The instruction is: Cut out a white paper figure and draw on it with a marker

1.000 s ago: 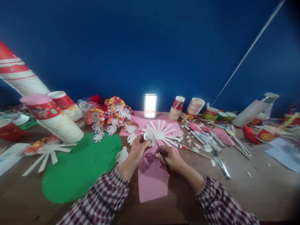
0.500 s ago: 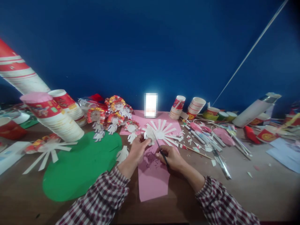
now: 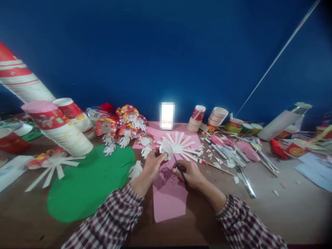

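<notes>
Scissors (image 3: 177, 165) unmoved vs earlier, gripped by rt hand (image 3: 189, 174); lft hand (image 3: 153, 166) pinching white cutout (image 3: 165, 148).

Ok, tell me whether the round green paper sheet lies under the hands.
No, the round green paper sheet lies left of both hands, which work over a pink paper sheet.

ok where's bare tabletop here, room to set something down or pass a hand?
Bare wood on the near right, between the right hand and the pale blue sheet. A bare strip along the near edge below the green paper disc. Crowded: straws and scraps right of the scissors, paper figures behind the left hand, cup stacks far left.
</notes>
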Action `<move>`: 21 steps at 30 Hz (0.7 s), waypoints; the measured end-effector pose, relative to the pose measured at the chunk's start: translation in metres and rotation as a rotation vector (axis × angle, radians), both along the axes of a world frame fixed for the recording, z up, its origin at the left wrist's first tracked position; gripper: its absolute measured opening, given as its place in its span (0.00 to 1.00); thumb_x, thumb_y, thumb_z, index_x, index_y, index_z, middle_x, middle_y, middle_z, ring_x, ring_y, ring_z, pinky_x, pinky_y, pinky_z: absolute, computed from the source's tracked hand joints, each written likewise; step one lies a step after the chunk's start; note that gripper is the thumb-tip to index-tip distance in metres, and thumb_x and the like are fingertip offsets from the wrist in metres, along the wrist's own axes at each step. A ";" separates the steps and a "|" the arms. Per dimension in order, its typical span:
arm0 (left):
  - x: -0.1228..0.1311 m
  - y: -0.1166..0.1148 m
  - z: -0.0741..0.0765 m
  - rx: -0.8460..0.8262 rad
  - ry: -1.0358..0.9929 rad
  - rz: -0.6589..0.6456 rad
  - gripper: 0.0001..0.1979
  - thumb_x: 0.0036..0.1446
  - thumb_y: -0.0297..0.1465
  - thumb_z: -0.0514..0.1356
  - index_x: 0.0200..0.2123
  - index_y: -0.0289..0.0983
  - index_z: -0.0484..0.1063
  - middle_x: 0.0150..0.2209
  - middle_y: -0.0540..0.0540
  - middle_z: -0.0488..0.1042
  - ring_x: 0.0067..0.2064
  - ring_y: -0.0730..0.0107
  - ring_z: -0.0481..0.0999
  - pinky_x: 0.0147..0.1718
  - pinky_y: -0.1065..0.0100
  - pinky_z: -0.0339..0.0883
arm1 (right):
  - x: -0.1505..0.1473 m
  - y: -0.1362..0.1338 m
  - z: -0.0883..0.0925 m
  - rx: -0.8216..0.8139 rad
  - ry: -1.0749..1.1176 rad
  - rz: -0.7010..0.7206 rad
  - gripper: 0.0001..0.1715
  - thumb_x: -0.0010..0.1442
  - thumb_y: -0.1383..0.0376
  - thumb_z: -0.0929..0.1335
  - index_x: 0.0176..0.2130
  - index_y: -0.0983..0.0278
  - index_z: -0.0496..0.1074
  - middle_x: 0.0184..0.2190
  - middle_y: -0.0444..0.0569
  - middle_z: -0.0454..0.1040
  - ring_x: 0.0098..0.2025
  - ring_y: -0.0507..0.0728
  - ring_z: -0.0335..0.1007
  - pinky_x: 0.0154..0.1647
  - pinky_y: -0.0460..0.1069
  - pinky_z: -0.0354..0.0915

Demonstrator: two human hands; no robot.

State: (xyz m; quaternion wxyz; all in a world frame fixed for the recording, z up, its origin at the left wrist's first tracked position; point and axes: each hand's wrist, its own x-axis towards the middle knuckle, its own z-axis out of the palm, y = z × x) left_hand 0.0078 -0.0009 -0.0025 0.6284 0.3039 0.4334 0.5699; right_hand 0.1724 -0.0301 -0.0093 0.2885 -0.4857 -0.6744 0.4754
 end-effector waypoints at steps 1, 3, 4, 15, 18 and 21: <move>0.000 0.000 0.000 0.001 -0.004 -0.002 0.15 0.39 0.28 0.67 0.33 0.33 0.71 0.29 0.49 0.74 0.29 0.75 0.72 0.30 0.71 0.68 | 0.000 0.000 0.000 0.000 -0.001 0.003 0.15 0.54 0.56 0.71 0.33 0.66 0.71 0.17 0.38 0.60 0.19 0.47 0.55 0.19 0.42 0.52; 0.000 0.000 -0.001 0.006 -0.006 -0.004 0.15 0.39 0.28 0.67 0.33 0.33 0.72 0.29 0.49 0.74 0.29 0.75 0.72 0.30 0.71 0.68 | 0.000 0.000 0.001 0.003 -0.003 0.004 0.15 0.54 0.56 0.71 0.33 0.66 0.71 0.17 0.39 0.61 0.19 0.47 0.56 0.19 0.42 0.52; 0.000 0.001 -0.001 0.007 -0.004 -0.004 0.15 0.39 0.28 0.67 0.33 0.33 0.72 0.29 0.49 0.75 0.29 0.75 0.73 0.30 0.71 0.68 | 0.000 -0.001 0.001 0.002 0.001 0.004 0.15 0.54 0.56 0.71 0.33 0.66 0.71 0.17 0.39 0.61 0.19 0.47 0.56 0.19 0.42 0.52; 0.000 0.000 -0.001 0.020 0.006 -0.031 0.15 0.39 0.28 0.67 0.34 0.33 0.72 0.29 0.49 0.74 0.29 0.74 0.72 0.31 0.71 0.67 | -0.001 -0.001 0.001 0.006 -0.015 -0.007 0.15 0.54 0.57 0.71 0.33 0.66 0.71 0.18 0.39 0.61 0.20 0.47 0.55 0.19 0.41 0.53; 0.000 0.001 -0.002 0.017 0.008 -0.047 0.15 0.39 0.28 0.67 0.34 0.33 0.71 0.28 0.49 0.74 0.29 0.74 0.72 0.31 0.70 0.67 | 0.000 0.000 0.000 -0.006 -0.005 0.000 0.14 0.54 0.57 0.71 0.33 0.66 0.70 0.18 0.38 0.60 0.20 0.47 0.54 0.19 0.41 0.51; 0.000 0.001 -0.004 0.015 0.022 -0.050 0.15 0.39 0.29 0.67 0.33 0.33 0.71 0.29 0.49 0.74 0.29 0.74 0.72 0.31 0.70 0.67 | 0.000 0.000 0.001 -0.006 -0.014 -0.004 0.14 0.54 0.57 0.71 0.32 0.66 0.71 0.17 0.38 0.59 0.20 0.47 0.53 0.19 0.41 0.51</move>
